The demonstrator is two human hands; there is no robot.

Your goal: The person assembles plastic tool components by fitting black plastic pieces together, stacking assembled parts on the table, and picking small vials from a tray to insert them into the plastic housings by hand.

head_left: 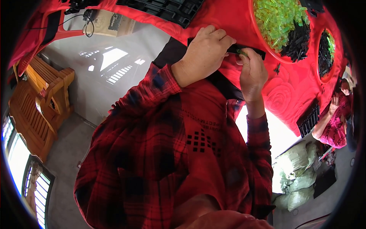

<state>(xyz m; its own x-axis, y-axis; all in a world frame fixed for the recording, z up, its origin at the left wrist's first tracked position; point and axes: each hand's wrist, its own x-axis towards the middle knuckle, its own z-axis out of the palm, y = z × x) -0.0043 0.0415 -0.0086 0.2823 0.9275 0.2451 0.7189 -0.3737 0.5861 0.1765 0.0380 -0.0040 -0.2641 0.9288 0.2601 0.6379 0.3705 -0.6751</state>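
Observation:
At the near edge of the red-covered table, my left hand [207, 51] is closed on a flat black plastic strip [258, 52] that lies crosswise in front of me. My right hand [252, 74] pinches a small green plastic piece [241, 52] between thumb and forefinger, close against the strip. How the piece meets the strip is too small to tell. Beyond my right hand stands a red basin [260, 36], heaped with translucent yellow-green plastic pieces [275, 23] and slim black pieces [296, 41].
A second, smaller red container [319, 72] holds black and green pieces. Black slotted trays [164, 9] lie at the far edge, another rack [309, 118] at the right. A co-worker [335, 122] sits at the right near pale sacks [299, 171]. A wooden bench [38, 107] stands left.

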